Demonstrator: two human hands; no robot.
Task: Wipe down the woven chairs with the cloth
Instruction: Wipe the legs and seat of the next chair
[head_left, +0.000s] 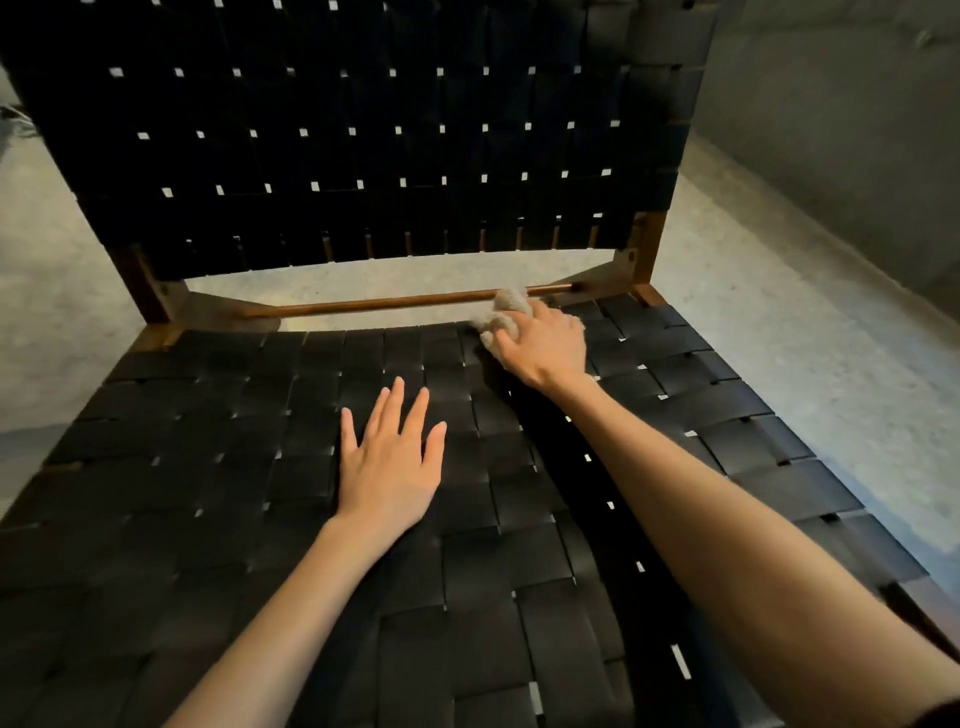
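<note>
Where the cloth (503, 318) sits bunched at the back edge of the woven seat (260, 519), touching the wooden rail (389, 303): risk of snagging. Loose folds poking out toward 11 o'clock of the right hand (543, 343), over the rail and the open gap behind it; could catch on the rail end or drop through if grip slackens. Wadded so tight, probably little cloth face on the straps; likely to skip the slots between them, leaving dust in the weave. Light poor, dark straps, so missed patches hard to spot.

Cloth position: at the seat's far edge, right of centre, roughly 1 o'clock from seat middle. Clamped under the right hand, fingers curled over it, palm pressing down; only a pale lump visible at the fingertips and thumb side. Cloth mostly hidden beneath the hand.

Left hand (389, 462) flat on the seat, fingers spread apart, holding nothing, well apart from the cloth at about 7 o'clock of it. Probably bracing; weight there could sag the straps and shift the wiping surface.

Woven backrest (363, 130) upright beyond the gap, at 12 o'clock. Concrete floor (779, 312) around.
</note>
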